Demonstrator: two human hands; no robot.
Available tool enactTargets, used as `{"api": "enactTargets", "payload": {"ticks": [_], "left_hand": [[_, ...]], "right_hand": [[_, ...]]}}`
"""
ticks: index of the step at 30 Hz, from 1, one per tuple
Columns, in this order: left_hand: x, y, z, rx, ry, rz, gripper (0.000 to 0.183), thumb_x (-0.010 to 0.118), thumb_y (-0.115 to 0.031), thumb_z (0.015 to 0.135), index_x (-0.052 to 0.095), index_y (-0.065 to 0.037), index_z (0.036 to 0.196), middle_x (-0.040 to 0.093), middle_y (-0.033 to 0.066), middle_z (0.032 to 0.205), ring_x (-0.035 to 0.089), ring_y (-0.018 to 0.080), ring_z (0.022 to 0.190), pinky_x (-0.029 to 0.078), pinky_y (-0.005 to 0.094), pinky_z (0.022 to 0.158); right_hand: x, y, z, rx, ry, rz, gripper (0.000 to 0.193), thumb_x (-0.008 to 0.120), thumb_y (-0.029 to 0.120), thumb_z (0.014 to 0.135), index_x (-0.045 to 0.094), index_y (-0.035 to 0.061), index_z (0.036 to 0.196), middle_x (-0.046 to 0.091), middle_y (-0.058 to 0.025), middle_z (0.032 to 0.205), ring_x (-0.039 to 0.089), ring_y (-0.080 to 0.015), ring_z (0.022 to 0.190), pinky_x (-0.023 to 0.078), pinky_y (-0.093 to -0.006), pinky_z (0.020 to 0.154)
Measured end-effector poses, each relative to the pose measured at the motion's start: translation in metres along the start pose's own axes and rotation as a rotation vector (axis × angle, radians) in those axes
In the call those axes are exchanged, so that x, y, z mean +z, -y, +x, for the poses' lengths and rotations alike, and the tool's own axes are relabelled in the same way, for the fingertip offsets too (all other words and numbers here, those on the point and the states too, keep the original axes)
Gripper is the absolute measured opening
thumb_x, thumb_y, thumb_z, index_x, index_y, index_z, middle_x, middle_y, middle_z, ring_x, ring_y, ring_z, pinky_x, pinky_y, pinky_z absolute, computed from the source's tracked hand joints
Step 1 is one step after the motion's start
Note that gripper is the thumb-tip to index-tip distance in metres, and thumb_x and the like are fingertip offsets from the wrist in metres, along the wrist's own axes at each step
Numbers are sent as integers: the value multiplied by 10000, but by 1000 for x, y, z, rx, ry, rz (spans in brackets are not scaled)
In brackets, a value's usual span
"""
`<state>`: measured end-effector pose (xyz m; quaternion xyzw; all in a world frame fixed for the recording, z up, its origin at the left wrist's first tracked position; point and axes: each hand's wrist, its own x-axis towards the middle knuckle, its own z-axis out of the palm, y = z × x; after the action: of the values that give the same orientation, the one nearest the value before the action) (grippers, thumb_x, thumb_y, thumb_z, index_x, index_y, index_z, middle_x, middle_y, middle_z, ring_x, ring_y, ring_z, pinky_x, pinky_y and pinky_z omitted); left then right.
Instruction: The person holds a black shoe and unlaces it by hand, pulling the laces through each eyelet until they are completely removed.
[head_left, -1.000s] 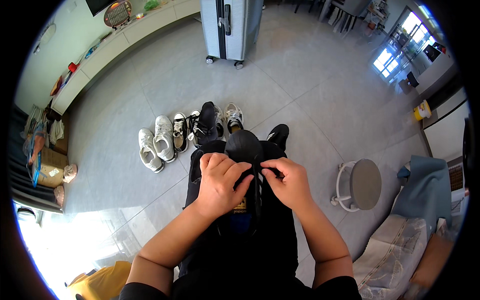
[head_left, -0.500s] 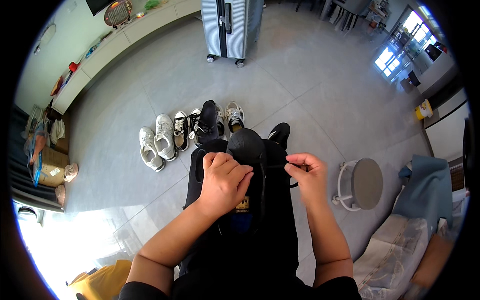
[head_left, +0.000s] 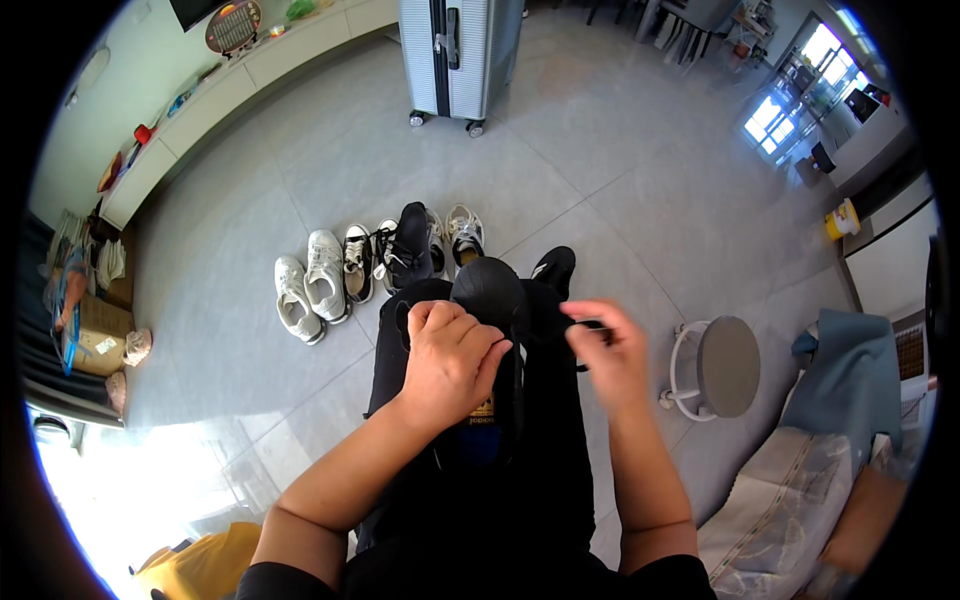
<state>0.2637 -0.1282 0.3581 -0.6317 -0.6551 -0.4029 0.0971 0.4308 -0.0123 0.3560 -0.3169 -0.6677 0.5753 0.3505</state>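
Observation:
A black shoe (head_left: 488, 288) rests on my lap with its rounded toe pointing away from me. Its insole shows a yellow label and a blue heel area. My left hand (head_left: 450, 350) lies over the shoe's left side, thumb and forefinger pinched together at the lacing, on what looks like a black shoelace; the fingertips partly hide it. Off the shoe's right side, my right hand (head_left: 612, 355) is smeared by motion. Its fingers are closed on the black shoelace (head_left: 597, 327), part of which shows dark beside them.
White sneakers (head_left: 325, 275), black-and-white canvas shoes (head_left: 358, 262), a black shoe (head_left: 412, 240) and grey sneakers (head_left: 465, 235) stand in a row ahead. A round stool (head_left: 728, 367) is at the right, a silver suitcase (head_left: 470, 60) farther off. A covered seat (head_left: 780, 500) lies near right.
My right hand has shifted slightly and is now blurred; the lace that was stretched between it and the shoe no longer shows taut. My left hand stays on the shoe.

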Motion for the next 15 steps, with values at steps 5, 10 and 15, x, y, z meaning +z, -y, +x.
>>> {"api": "enactTargets", "payload": {"ticks": [5,10,15], "left_hand": [[-8,1,4,0,20,-6,118,738,-94,654,639,-85,717,567,35,682,523,225,736,357,378,775],[-31,14,8,-66,57,-46,123,759,-83,629,651,-88,686,550,16,607,509,210,643,363,346,716],[-49,27,11,-109,54,32,122,766,-84,642,655,-91,690,548,14,602,507,207,634,370,337,693]], "right_hand": [[35,-7,-5,-207,45,-380,175,652,77,788,666,51,960,629,-92,844,614,-195,687,479,-289,574],[34,-6,-7,-145,93,-415,80,648,92,790,632,25,829,579,-73,705,556,-201,560,439,-298,520],[29,-26,-4,2,156,-170,107,556,59,822,542,-2,735,553,-18,710,507,-89,621,425,-248,543]]}}
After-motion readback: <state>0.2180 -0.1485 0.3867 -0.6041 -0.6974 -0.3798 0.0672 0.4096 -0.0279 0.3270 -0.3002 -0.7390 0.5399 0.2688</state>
